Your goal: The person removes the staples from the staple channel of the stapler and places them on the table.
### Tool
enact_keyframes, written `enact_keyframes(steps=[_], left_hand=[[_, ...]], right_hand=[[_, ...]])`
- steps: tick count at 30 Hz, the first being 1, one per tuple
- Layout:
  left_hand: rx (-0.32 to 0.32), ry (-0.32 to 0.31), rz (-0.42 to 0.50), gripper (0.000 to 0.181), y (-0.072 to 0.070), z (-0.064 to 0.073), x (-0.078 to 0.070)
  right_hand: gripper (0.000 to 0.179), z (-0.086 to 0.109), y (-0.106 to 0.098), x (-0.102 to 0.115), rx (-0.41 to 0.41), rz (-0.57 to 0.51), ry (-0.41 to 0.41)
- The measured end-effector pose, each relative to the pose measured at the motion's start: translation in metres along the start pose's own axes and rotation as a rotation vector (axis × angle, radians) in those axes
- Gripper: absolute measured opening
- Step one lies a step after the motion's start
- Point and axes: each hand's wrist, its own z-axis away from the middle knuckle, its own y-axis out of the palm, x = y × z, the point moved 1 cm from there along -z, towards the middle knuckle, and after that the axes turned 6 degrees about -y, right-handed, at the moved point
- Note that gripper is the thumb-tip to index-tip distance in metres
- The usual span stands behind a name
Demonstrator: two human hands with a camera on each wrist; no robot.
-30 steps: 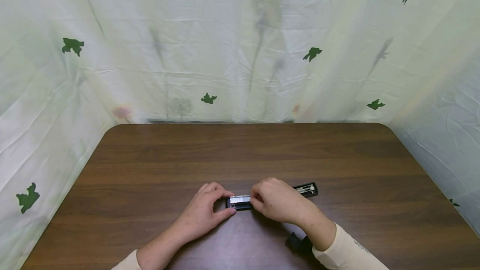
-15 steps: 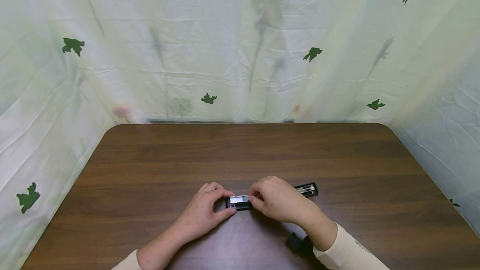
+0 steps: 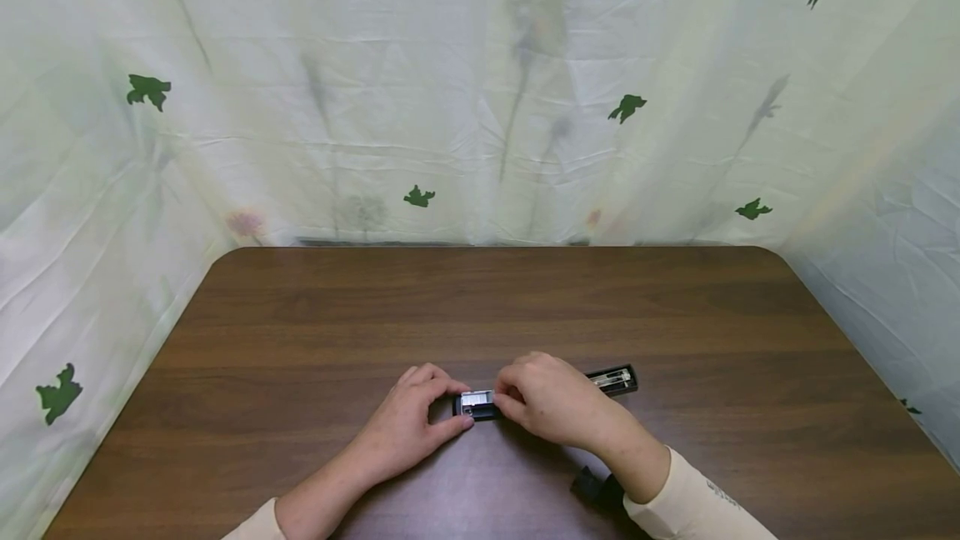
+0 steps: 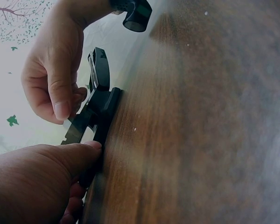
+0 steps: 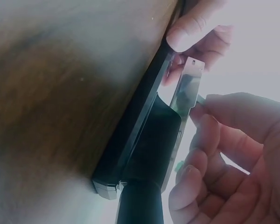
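Gripping the black stapler with left hand, curling right hand, unclear whether pinching, at its shiny metal rail, with broad, round-cornered, wood-grained table beyond it.

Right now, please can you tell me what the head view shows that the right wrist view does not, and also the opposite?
Only the head view: the cream right sleeve, the far edge of the wooden table, and the metal-lined inside of the stapler's top cover.

Only the right wrist view: the gap between the metal magazine and the black base, plus the base's near end, which the right hand hides from the head camera.

Both: the two hands, left hand included, parts of the stapler, and some tabletop.
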Motion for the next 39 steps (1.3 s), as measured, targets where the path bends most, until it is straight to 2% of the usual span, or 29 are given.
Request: enact_keyframes(steps=[10, 28, 39], left_hand=[[0.001, -0.002, 0.001, 0.031, 0.0005, -0.0005, 0.0005], [-0.001, -0.003, -0.008, 0.032, 0.0002, -0.0001, 0.0003], [0.003, -0.004, -0.01, 0.032, -0.0003, -0.0003, 0.0001]], right_hand=[[0.014, 0.0002, 0.0019, 0.0, -0.063, 0.032, -0.023], [0.013, -0.0003, 0.0004, 0.0015, -0.04, 0.002, 0.007], [0.012, -0.001, -0.0019, 0.0038, -0.084, 0.026, -0.021]])
